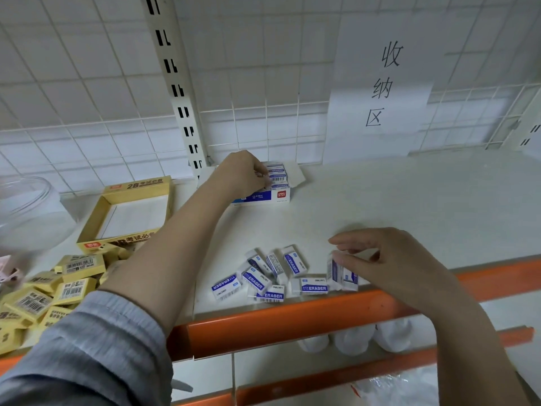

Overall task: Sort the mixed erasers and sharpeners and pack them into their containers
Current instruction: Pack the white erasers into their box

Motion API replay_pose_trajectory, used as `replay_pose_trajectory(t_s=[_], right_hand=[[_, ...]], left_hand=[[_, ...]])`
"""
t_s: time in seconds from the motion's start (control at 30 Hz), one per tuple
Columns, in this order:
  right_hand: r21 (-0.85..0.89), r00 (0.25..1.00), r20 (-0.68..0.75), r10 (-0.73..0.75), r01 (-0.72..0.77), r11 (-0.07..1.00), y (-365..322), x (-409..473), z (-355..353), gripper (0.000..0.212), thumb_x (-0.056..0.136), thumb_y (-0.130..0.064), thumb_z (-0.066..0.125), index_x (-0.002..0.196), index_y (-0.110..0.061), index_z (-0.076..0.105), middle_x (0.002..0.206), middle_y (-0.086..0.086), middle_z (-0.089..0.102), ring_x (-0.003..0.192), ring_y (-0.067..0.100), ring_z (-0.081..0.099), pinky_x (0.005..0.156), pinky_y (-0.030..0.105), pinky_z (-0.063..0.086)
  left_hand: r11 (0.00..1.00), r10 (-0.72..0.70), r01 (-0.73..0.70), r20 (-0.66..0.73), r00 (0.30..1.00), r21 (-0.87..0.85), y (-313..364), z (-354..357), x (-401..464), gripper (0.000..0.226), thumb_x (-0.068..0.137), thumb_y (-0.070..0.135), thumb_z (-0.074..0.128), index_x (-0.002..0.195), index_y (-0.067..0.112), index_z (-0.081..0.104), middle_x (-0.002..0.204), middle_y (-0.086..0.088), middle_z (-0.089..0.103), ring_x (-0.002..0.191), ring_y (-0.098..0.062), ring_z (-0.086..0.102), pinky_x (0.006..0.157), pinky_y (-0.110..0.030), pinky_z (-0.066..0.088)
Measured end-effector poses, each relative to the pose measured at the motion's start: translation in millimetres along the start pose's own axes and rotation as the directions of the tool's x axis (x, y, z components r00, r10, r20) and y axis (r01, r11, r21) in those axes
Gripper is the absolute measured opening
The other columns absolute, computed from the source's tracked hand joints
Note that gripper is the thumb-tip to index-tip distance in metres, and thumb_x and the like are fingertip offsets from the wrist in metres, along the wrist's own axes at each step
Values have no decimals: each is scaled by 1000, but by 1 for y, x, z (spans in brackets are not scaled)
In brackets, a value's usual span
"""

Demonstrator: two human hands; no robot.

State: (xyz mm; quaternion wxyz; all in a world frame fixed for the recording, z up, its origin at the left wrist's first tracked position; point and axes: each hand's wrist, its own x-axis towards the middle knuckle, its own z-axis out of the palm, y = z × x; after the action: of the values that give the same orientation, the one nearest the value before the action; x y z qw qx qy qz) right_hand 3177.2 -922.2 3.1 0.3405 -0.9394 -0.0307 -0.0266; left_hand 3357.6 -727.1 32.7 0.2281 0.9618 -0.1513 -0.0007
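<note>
The person shows 2 bare forearms and 2 bare hands. The left hand (244,171) comes from a grey sleeve (96,344) of soft knit cloth, pushed up and bunched in folds, with a ribbed edge. The right hand (389,265) has no sleeve in view. No rings, watch or gloves are worn.

The scene is evenly lit by soft, cool light, and only faint shadows are cast. Straight lines are bowed toward the edges, and the clear bowl (22,212) at left is smeared by blur.
</note>
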Motion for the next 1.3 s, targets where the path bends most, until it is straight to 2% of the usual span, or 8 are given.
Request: replay_pose_trajectory(t_s=[0.2,0.47,0.6,0.77,0.87,0.97,1.17,1.3], right_hand=[[-32,988,152,-15,20,999,-3,-3,-5,35,80,-41,67,114,-45,60,100,-31,56,93,-19,50,75,0,36],[-43,980,199,18,-9,999,-3,-1,-8,48,78,-32,73,121,-42,55,109,-25,57,99,-12,51,75,-2,35],[-29,994,109,33,-30,999,-5,0,-8,50,73,-26,78,116,-40,57,104,-22,58,97,-8,53,75,5,40],[-17,996,69,53,-52,998,-4,0,-11,20,70,-29,80,82,-32,65,86,-18,58,80,-10,54,65,0,38],[86,996,67,59,-64,994,-3,0,-14,14,71,-23,78,71,-22,65,73,-9,68,68,-3,62,62,10,44],[233,997,-5,79,-76,970,-3,1,-19,11,77,-17,74,71,-14,65,64,-4,70,51,7,61,51,14,47],[562,976,-155,154,-41,826,-8,11,-18,11,84,-7,66,81,-17,72,79,0,74,72,11,70,64,12,54],[486,974,-183,137,-32,874,-11,12,-18,18,80,-14,71,85,-31,73,84,-6,74,74,11,66,65,12,49]], left_hand=[[1000,16,-17,-45,999,-21,3,-10,-24,28,89,34,60,114,25,66,128,1,56,99,-14,51,74,-22,35],[995,83,-89,-130,988,-46,8,-16,-63,24,90,29,58,112,26,67,122,6,62,93,-3,47,71,-12,29],[995,74,-83,-140,987,-58,4,-13,-78,25,91,27,58,114,28,66,123,10,60,101,1,46,66,-3,22],[988,93,-113,-169,981,-108,-3,-5,-96,24,89,23,59,112,27,68,119,10,64,100,1,51,81,0,28],[980,119,-146,-191,974,-135,-7,-2,-107,21,88,23,61,107,27,69,110,14,65,99,2,54,89,-14,39],[980,160,-180,-191,968,-89,-12,-2,-116,18,86,22,64,101,29,72,97,19,63,91,3,53,80,-2,35],[967,222,-232,-99,970,-104,-12,-4,-130,17,80,21,70,93,31,74,91,25,62,89,5,57,82,-6,40],[946,278,-258,84,957,-195,-9,1,-130,22,80,14,71,91,33,74,92,23,67,88,4,61,85,-22,48]])
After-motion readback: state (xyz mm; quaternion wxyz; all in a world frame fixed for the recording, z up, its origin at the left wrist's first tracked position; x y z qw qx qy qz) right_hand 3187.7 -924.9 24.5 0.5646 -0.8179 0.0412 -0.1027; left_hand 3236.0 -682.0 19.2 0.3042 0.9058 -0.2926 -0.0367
